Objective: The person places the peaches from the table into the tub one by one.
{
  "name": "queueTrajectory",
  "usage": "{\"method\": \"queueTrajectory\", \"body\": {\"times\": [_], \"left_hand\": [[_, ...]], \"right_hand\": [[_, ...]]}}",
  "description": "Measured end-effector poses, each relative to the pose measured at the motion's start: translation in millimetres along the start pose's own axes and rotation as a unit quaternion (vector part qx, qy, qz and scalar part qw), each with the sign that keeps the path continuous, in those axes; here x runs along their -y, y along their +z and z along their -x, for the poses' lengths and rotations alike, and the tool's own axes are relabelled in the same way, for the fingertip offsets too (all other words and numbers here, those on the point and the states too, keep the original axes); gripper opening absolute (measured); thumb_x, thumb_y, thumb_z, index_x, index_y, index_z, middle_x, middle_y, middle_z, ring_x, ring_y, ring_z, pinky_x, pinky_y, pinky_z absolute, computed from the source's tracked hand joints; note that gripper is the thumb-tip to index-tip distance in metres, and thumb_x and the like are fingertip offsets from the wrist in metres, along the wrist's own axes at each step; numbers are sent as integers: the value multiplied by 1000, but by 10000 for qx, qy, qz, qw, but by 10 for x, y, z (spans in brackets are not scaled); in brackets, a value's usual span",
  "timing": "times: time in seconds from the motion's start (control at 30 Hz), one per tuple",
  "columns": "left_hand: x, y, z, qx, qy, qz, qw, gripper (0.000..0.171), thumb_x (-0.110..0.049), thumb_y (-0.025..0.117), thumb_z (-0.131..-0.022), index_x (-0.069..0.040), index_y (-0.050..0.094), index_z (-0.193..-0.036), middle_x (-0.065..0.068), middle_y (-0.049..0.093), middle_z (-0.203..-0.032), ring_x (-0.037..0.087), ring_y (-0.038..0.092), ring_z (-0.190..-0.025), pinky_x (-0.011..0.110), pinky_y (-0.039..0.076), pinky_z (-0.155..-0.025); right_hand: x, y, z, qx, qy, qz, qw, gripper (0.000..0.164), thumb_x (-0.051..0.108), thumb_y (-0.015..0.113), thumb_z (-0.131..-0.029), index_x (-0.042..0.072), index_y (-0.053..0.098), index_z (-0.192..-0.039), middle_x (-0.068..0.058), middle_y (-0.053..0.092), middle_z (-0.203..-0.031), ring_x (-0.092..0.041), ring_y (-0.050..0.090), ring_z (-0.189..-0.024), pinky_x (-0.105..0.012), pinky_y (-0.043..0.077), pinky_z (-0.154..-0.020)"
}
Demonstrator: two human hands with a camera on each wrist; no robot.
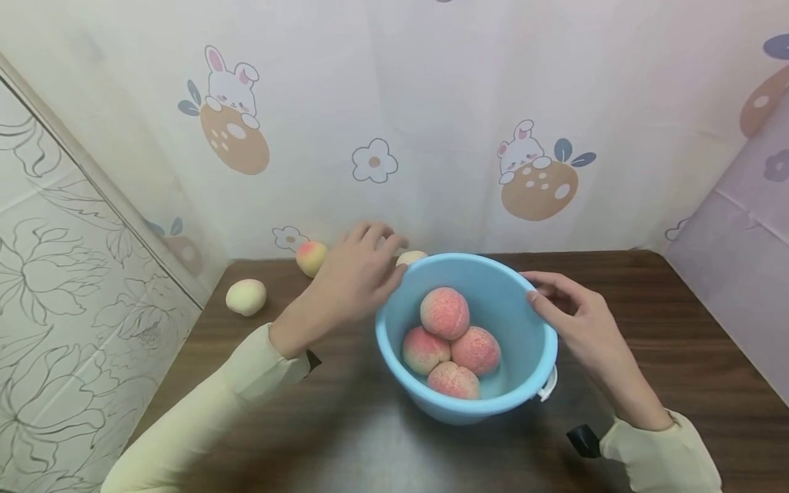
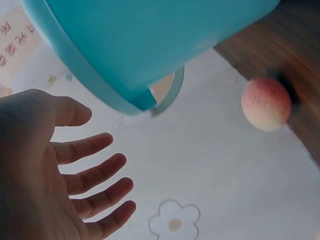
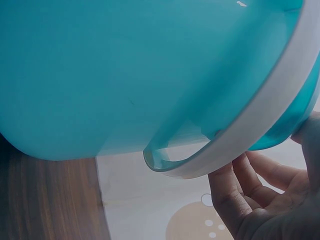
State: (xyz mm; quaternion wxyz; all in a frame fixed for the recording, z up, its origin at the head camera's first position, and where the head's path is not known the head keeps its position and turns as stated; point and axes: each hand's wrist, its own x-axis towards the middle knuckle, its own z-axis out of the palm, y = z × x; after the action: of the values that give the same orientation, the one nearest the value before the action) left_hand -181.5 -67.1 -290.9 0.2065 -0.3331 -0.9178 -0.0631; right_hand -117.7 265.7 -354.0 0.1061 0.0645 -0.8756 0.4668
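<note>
A light blue bucket [image 1: 468, 411] stands on the table with several pink peaches [image 1: 445, 313] piled inside. My right hand [image 1: 576, 318] grips its right rim, thumb on the rim and fingers around the outside; the right wrist view shows those fingers [image 3: 232, 195] beside the bucket's handle [image 3: 270, 110]. Just left of the bucket, my left hand [image 1: 360, 270] is raised over the table's back, holding nothing. Its fingers [image 2: 97, 175] are spread apart in the left wrist view. Behind the bucket's left rim a peach [image 1: 411, 257] is partly hidden.
A yellow and pink peach [image 1: 311, 258] lies at the back edge, beyond my left forearm. Farther left sits a pale peach [image 1: 246, 297]. A printed curtain [image 1: 431, 192] hangs right behind the dark wooden table [image 1: 672, 322], and a floral panel [image 1: 74, 308] borders it on the left.
</note>
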Motion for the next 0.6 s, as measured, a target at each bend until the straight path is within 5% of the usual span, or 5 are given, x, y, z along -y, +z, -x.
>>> {"method": "queueTrajectory", "body": {"times": [0.6], "left_hand": [[299,71,321,-111,-1104,203,9936,33,-29,63,-101,-14,65,-129,12,62,-132,37,54,-125,59,48,-97]], "right_hand": [[9,-4,-2,24,-19,-31,10000,39,25,65,-103,15,63,-141,7,67,-97,-10,61,-85,-23,55,-67]]}}
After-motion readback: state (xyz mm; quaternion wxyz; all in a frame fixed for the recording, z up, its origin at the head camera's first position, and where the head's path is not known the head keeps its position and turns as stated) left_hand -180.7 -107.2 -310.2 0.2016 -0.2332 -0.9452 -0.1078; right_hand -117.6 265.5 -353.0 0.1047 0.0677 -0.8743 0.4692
